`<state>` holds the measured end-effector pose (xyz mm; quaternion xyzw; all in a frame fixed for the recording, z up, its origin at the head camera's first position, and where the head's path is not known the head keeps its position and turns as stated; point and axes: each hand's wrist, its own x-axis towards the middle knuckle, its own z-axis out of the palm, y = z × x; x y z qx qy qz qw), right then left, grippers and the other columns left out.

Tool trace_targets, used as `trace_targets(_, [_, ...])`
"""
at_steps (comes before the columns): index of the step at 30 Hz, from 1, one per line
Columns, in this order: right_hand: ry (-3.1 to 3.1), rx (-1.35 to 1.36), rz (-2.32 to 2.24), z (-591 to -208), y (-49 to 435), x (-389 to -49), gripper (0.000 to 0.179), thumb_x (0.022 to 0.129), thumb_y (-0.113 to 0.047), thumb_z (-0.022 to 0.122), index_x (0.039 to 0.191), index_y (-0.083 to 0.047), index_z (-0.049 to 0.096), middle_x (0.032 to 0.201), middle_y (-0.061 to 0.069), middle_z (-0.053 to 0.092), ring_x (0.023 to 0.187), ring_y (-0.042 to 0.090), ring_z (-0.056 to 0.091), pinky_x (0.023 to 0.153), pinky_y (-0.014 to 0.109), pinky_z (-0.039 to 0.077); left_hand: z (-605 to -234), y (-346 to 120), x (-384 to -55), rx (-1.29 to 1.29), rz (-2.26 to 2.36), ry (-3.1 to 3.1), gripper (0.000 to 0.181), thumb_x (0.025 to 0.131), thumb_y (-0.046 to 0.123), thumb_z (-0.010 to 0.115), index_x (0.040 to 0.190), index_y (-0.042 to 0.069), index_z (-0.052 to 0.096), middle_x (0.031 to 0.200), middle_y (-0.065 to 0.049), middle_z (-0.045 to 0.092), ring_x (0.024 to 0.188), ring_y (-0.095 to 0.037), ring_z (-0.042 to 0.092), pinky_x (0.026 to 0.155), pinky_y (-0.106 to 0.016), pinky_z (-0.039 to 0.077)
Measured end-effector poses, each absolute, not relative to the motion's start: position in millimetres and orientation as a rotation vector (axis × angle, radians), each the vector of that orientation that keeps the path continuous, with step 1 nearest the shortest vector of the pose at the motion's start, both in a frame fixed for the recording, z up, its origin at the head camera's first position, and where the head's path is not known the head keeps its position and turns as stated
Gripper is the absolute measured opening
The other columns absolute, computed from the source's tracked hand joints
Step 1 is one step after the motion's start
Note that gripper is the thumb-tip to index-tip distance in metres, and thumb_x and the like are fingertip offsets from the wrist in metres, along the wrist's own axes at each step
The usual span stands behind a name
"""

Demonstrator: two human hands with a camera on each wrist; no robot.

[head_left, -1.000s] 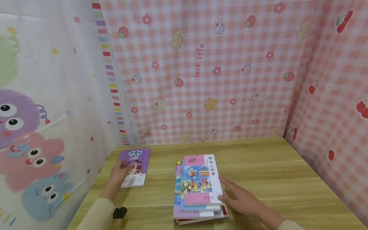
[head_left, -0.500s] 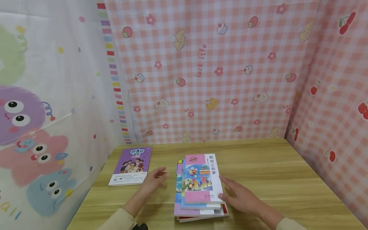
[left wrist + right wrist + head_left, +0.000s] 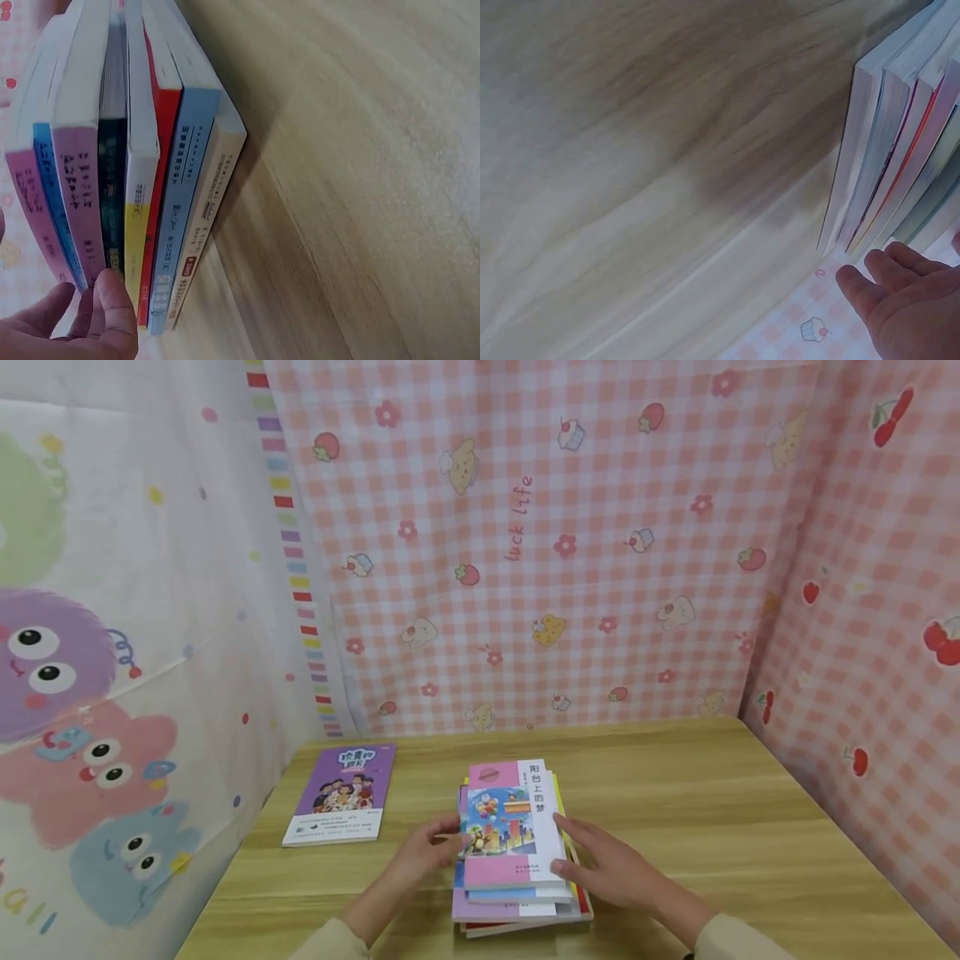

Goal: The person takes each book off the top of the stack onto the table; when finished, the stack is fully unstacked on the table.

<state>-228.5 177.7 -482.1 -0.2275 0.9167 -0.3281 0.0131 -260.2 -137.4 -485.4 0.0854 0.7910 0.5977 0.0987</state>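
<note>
A stack of books [image 3: 517, 852] lies flat on the wooden table [image 3: 697, 810], and both hands flank it. The left hand [image 3: 423, 856] comes in from the stack's left side, forearm angled up from the near edge of the table, fingers loosely extended and reaching to the spines; in the left wrist view its fingertips [image 3: 112, 300] touch the spine ends of the upper books, without curling round anything. The right hand [image 3: 607, 868] lies against the stack's right side, palm down, fingers nearly straight, their tips resting on the edge of the top book [image 3: 510, 822], a pink-and-white cover with a colourful picture. Neither hand grips a book. To the left of the stack, well apart, a purple book [image 3: 341, 793] lies alone on the table.
</note>
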Motion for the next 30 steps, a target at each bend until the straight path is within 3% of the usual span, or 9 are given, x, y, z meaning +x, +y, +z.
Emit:
trace_targets(6, [2.831,-0.675,-1.006,-479.4,180.2,-228.3,0.069,0.098,-0.055,0.053,0.153,-0.016,0.039,0.151,0.025,0.039,0.136,0.046,0.037,0.105,0.068,0.031,-481.8,-135.0,-252.3,0.265,1.656,2.393,0.067,0.083,0.024,0.08,0.137,-0.006,0.052,0.132,-0.021,0.054,0.112,-0.032,0.057,0.091,-0.046,0.052])
trace_targets(11, [2.857,-0.608,-0.978,-485.8,195.9,-224.0,0.057,0.103,-0.044,0.048,0.15,-0.012,0.044,0.15,0.027,0.038,0.136,0.048,0.036,0.106,0.068,0.029,-477.6,-132.2,-249.9,0.283,1.637,2.407,0.06,0.085,0.02,0.078,0.134,-0.006,0.055,0.129,-0.021,0.054,0.11,-0.032,0.057,0.089,-0.045,0.052])
trace_targets(16, [2.853,-0.625,-0.946,-497.1,209.1,-220.1,0.055,0.102,-0.039,0.054,0.148,-0.01,0.047,0.147,0.028,0.042,0.133,0.049,0.04,0.105,0.067,0.032,-477.2,-132.1,-248.6,0.294,1.652,2.386,0.051,0.087,0.018,0.077,0.128,-0.006,0.06,0.125,-0.019,0.058,0.109,-0.031,0.058,0.089,-0.044,0.052])
trace_targets(21, [2.761,-0.724,-1.087,-508.0,213.4,-214.9,0.066,0.096,-0.042,0.064,0.148,-0.007,0.045,0.145,0.022,0.048,0.132,0.046,0.043,0.104,0.065,0.034,-480.1,-133.1,-247.9,0.259,1.65,2.373,0.051,0.086,0.02,0.078,0.125,-0.008,0.06,0.118,-0.017,0.062,0.107,-0.03,0.059,0.09,-0.045,0.052])
trace_targets(27, [2.832,-0.916,-1.076,-516.6,210.6,-209.8,0.06,0.094,-0.042,0.066,0.143,-0.009,0.052,0.134,0.011,0.058,0.121,0.036,0.054,0.098,0.057,0.044,-481.4,-134.2,-247.8,0.244,1.652,2.326,0.058,0.083,0.02,0.08,0.129,-0.008,0.058,0.113,-0.015,0.063,0.103,-0.027,0.058,0.091,-0.046,0.05])
trace_targets(30, [2.875,-0.943,-1.042,-518.0,209.6,-208.1,0.058,0.095,-0.043,0.065,0.142,-0.011,0.053,0.129,0.007,0.061,0.115,0.029,0.057,0.094,0.054,0.047,-480.9,-133.5,-247.1,0.267,1.661,2.309,0.058,0.083,0.017,0.079,0.13,-0.008,0.057,0.119,-0.019,0.061,0.11,-0.034,0.056,0.097,-0.051,0.046])
